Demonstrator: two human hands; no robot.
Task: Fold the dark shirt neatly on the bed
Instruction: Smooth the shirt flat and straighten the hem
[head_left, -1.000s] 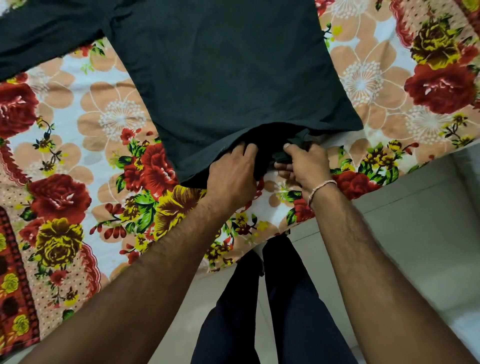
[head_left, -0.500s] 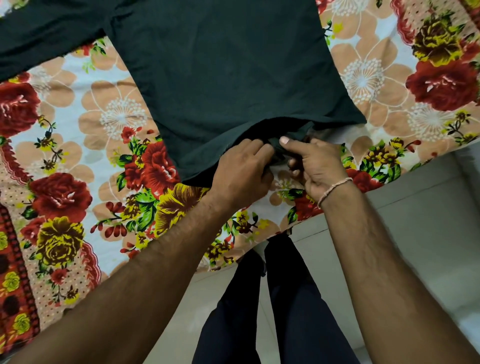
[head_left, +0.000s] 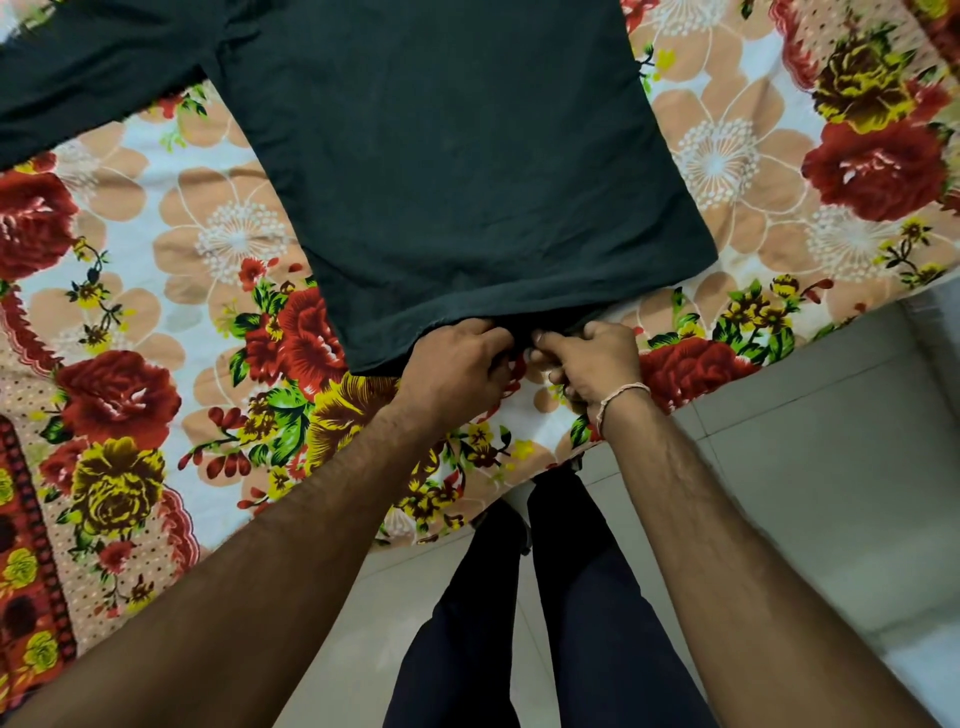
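Shirt (head_left: 457, 171) lay flat on the bed (head_left: 156, 249) — your left hand (head_left: 452, 364) and right hand (head_left: 592, 358) both pinched its near hem. Uneven pull would've skewed the fold.

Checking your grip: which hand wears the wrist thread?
The right hand: a pale thread circles its wrist. The left hand has a bare wrist. Both pinch the dark shirt at its near hem.

The shirt (head_left: 457, 171) lies spread on the bedsheet (head_left: 156, 332), its sleeve (head_left: 88, 73) running toward ten o'clock. At six o'clock of its hem, left hand (head_left: 457, 364) and right hand (head_left: 592, 358) meet, seemingly pinching it. Floor (head_left: 831, 467) lies at four o'clock.
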